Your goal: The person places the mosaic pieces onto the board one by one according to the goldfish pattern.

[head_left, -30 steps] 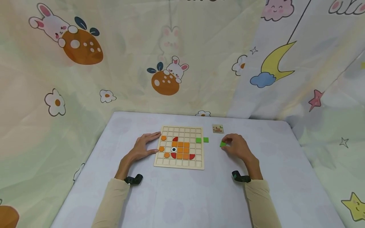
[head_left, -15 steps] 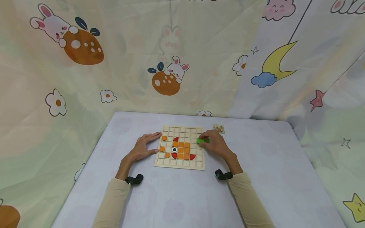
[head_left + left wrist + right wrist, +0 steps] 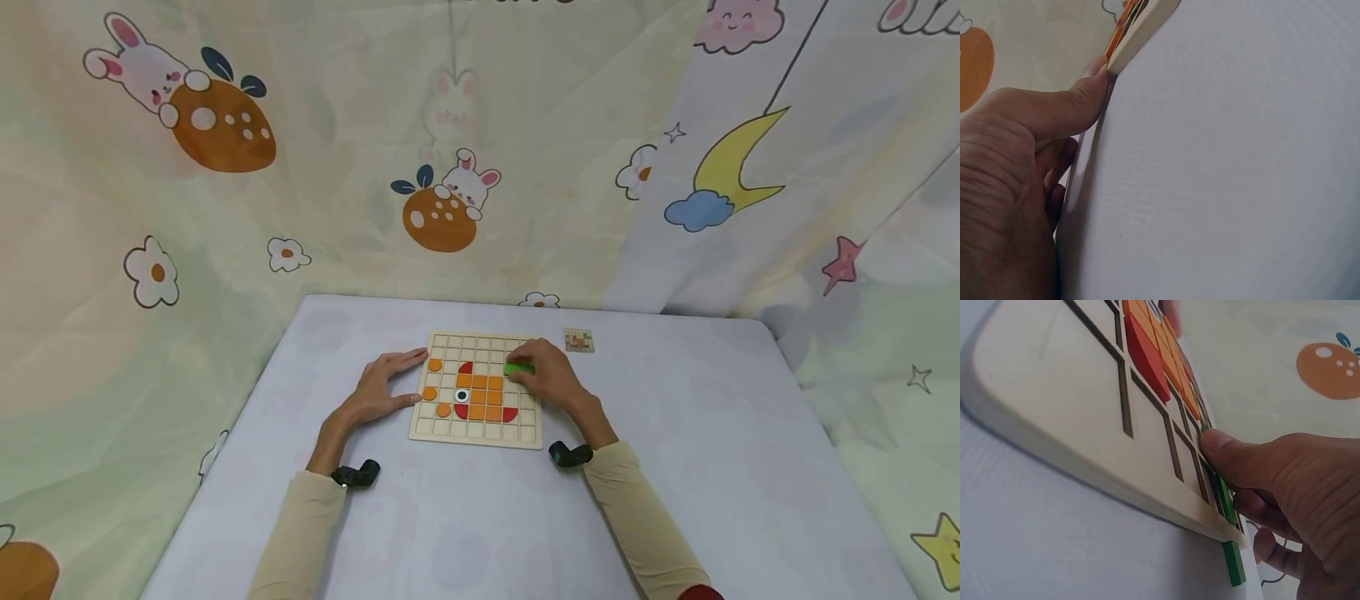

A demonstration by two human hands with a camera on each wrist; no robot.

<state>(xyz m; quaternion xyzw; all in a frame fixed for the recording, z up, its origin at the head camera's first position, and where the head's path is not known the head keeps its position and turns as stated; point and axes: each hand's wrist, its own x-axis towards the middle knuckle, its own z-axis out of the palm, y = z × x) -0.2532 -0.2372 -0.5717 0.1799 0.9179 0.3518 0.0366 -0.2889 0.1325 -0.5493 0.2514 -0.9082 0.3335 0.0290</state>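
A wooden grid board [image 3: 450, 431] lies on the table with orange square tiles [image 3: 480, 398], red quarter-round tiles [image 3: 510, 414], orange round pieces [image 3: 444, 410] and an eye tile [image 3: 462, 396]. My left hand [image 3: 375, 389] rests its spread thumb and fingers against the board's left edge. Over the right part, my right hand [image 3: 551, 375] pinches a green square tile [image 3: 517, 368], mostly hidden by the fingers. The right wrist view shows one green tile [image 3: 1225, 499] on the board beside the thumb, and another green tile [image 3: 1234, 564] just off its edge.
A small picture card [image 3: 579, 340] lies behind the board to the right. White cloth covers the table [image 3: 465, 517]. Behind it hangs a printed curtain [image 3: 337, 167]. Each wrist wears a black camera [image 3: 570, 454].
My right hand has carried the green tile leftward from the table at the right onto the board's right side. My left hand stays at the board's left edge.
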